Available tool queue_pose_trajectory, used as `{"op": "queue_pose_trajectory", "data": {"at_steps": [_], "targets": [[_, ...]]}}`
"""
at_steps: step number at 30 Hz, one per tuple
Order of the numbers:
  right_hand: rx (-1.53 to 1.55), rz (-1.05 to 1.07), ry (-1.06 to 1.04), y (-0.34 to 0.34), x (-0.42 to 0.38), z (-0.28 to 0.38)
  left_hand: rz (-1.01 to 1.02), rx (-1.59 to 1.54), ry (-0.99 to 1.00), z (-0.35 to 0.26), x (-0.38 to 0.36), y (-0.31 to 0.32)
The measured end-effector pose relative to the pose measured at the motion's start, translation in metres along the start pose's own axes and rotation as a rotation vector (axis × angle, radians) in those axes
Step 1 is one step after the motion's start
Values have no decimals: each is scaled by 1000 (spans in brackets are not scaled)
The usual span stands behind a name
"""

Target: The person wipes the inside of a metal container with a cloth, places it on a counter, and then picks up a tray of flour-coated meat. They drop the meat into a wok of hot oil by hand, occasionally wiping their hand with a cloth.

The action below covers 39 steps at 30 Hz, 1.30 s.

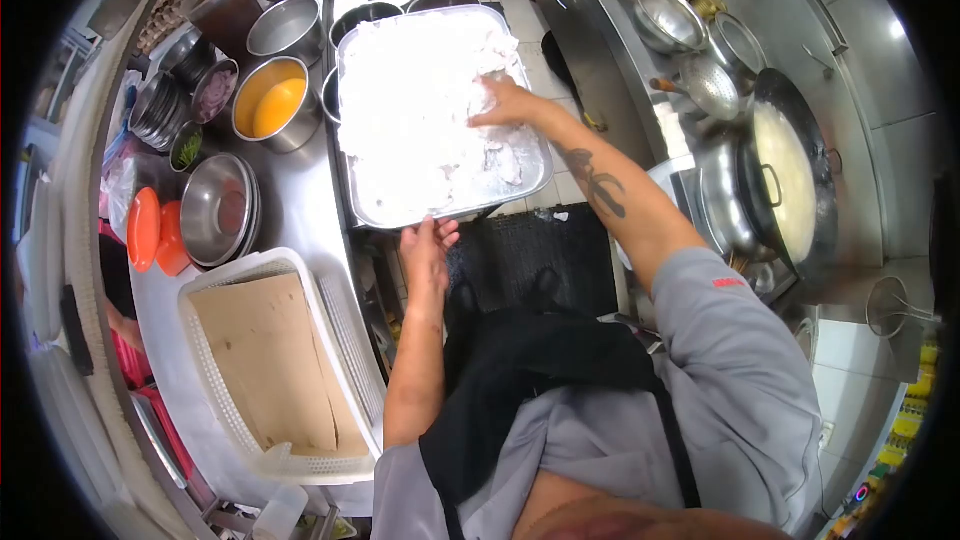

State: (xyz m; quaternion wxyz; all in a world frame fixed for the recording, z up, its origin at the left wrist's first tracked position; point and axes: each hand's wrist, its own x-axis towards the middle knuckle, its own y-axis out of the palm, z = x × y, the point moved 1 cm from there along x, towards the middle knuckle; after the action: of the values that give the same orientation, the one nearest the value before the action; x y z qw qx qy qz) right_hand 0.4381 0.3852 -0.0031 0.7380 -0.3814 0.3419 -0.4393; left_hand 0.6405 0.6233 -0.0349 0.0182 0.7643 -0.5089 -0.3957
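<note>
A rectangular metal tray [375, 212] full of a white, flour-like powder [420, 100] lies ahead of me, washed out by glare. At its near rim, my left hand [430, 248] grips the edge with bent fingers. My right hand [507, 103] reaches into the right side of the tray. Its thumb and fingers curl into the white stuff, and the fingertips are partly hidden. White-coated lumps [508, 162] lie near the tray's right corner. What my right fingers close around is too bright to make out.
On the left counter are a pot of yellow liquid [270, 105], stacked metal bowls [215, 210], orange bowls [143, 230] and a white basket lined with cardboard [270, 360]. To the right stand a wok [825, 170] and strainers [710, 83]. A black mat [540, 260] covers the floor.
</note>
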Motion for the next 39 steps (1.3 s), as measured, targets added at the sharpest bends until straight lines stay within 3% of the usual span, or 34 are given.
{"op": "queue_pose_trajectory", "data": {"at_steps": [4, 7, 13, 17, 18, 22, 26, 27, 29, 32, 35, 39], "targets": [[203, 102, 65, 6, -23, 21, 24, -26, -6, 0, 2, -4], [159, 171, 49, -1, -28, 25, 32, -33, 0, -2, 0, -2], [70, -97, 56, 17, -27, 60, 32, -12, 8, -3, 0, 0], [221, -50, 67, 11, -10, 30, 47, -5, 17, -2, -1, -2], [234, -116, -31, 10, -12, 30, 47, -1, 17, -4, 0, -1], [55, -105, -11, -2, -29, 89, 5, 25, -5, -3, -2, 0], [268, -358, -167, 13, -2, 61, 19, 26, 5, -4, 1, -1], [517, -308, -112, 5, -4, 54, 21, 25, 6, -4, 1, -3], [455, -125, 40, -16, 0, 34, 29, 17, 13, -3, 1, -4], [206, -166, -130, -13, -1, 16, 33, 6, 12, -1, 4, -5], [73, -144, -48, 6, -6, 19, 34, 11, 7, -2, 2, -4], [241, 43, -19, 2, -10, 17, 21, 13, -3, -5, 0, -1]]}}
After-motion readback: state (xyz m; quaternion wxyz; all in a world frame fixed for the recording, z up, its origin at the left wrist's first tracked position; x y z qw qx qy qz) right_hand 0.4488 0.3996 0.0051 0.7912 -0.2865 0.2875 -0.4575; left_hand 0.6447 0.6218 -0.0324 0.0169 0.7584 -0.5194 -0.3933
